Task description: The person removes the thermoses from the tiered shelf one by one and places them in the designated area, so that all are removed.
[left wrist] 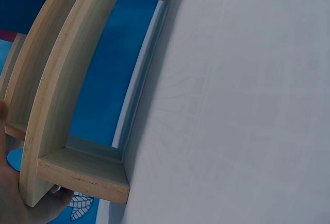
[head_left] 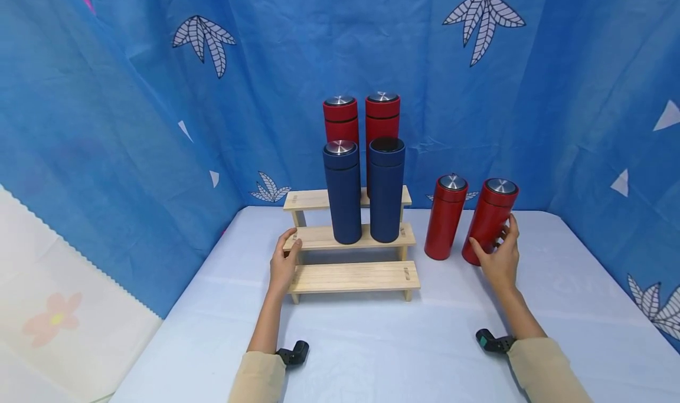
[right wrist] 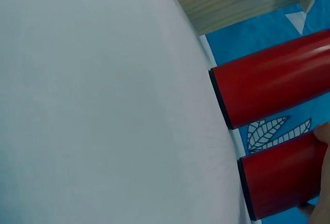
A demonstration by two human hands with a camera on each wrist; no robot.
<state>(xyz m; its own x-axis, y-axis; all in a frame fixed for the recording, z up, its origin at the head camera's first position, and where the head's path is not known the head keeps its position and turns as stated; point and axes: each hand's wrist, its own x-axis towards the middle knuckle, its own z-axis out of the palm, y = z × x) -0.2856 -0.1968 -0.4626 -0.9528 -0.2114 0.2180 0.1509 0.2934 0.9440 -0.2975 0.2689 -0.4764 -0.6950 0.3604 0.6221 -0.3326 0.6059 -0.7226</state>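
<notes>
My left hand point(head_left: 283, 264) grips the left end of a three-step wooden rack point(head_left: 353, 278), with thumb and fingers about the middle step. In the left wrist view, part of that hand shows beside the rack's end point(left wrist: 82, 175). On the right, my right hand point(head_left: 500, 262) holds a red thermos point(head_left: 484, 223) by its lower body, its steel-topped lid uppermost. Another red thermos point(head_left: 445, 223) stands just left of it, apart from the hand. The right wrist view shows the held thermos point(right wrist: 281, 180) with its dark base at table level.
Two blue thermoses point(head_left: 345, 205) stand on the middle step, one with a dark lid top point(head_left: 387, 144). Behind them, two red thermoses point(head_left: 341, 130) stand on the top step. A white cloth point(head_left: 382, 344) covers the table, and a blue patterned curtain point(head_left: 297, 66) hangs behind.
</notes>
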